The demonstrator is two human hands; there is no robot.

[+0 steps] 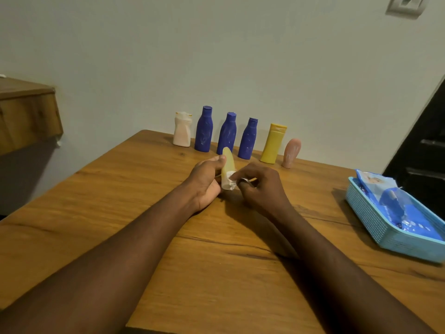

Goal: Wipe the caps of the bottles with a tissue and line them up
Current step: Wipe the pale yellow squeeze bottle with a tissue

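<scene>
We see the left hand (207, 179) curled round a pale yellow tube (228, 162), holding it over the tabletop (216, 261) with its cap end pointing down toward the right hand (262, 186), whose fingertips pinch a white tissue (231, 181) against that cap. Behind the hands, along the far edge by the wall, a row stands upright: a white bottle (182, 131), three blue bottles (226, 133), a yellow bottle (273, 144) and a pink tube (291, 153), side by side with small gaps. Well off to the right lies a blue basket (366, 213) holding a wipes pack (395, 203).
</scene>
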